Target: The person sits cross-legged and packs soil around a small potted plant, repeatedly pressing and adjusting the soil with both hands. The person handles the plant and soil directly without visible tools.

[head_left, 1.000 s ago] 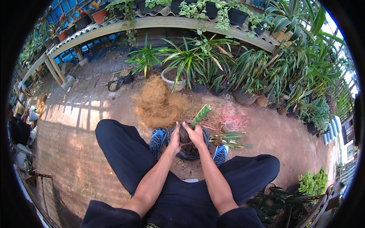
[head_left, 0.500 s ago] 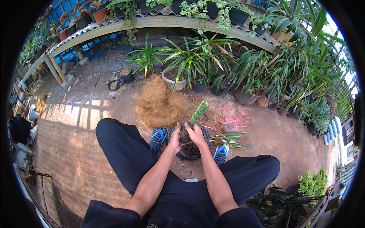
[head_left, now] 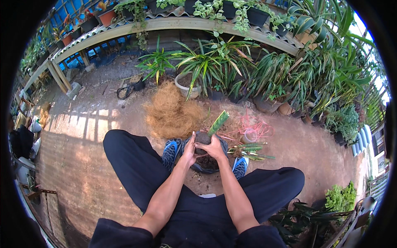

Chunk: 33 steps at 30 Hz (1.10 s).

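Observation:
Between my two hands is a dark ball of soil, held above a black tub with loose soil in it. My left hand is cupped along the ball's left side. From the right, my right hand wraps the ball, its thumb pressed across the near face. A thick green leaf cutting with a pale cut top slants up to the right out of the ball's far side. The ball's underside and some fingers are hidden.
Brown coconut-like fibre lies heaped beyond the tub. Tangled pink string and several cut leaves rest to the right. A white pot with a striped-leaf plant stands farther back, below a shelf of potted plants.
My hands have shifted on the soil ball; the right thumb now lies across its near face. The leaf cutting has moved slightly to the right.

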Available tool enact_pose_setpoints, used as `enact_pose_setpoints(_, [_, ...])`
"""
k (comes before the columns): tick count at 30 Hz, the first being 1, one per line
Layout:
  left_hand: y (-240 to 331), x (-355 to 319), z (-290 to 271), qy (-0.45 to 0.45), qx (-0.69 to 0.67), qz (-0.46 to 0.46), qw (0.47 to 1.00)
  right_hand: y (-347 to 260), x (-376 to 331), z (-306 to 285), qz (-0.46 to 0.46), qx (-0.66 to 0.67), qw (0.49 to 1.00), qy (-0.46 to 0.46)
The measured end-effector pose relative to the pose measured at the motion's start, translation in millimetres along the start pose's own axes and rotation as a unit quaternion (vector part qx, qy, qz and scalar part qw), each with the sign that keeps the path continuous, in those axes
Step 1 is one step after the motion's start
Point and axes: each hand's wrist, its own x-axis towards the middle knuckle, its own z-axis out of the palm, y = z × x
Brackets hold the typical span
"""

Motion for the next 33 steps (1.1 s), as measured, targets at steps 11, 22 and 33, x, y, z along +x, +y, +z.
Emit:
enact_pose_setpoints(11, [7.4,-8.1,2.9,-0.042,0.015,-0.010,0.999,-9.0,1.7,-15.7,0.043,0.022,0.995,-0.083])
enact_pose_setpoints(22, [6.8,-5.5,-2.3,-0.091,0.013,0.023,0.996,-6.6,5.1,-19.0,0.012,-0.014,0.997,-0.076])
enact_pose_setpoints(33, [7.0,-1.4,-6.8,-0.117,-0.024,0.002,0.993,-2.7,4.7,-21.5,0.033,0.041,0.997,-0.056])
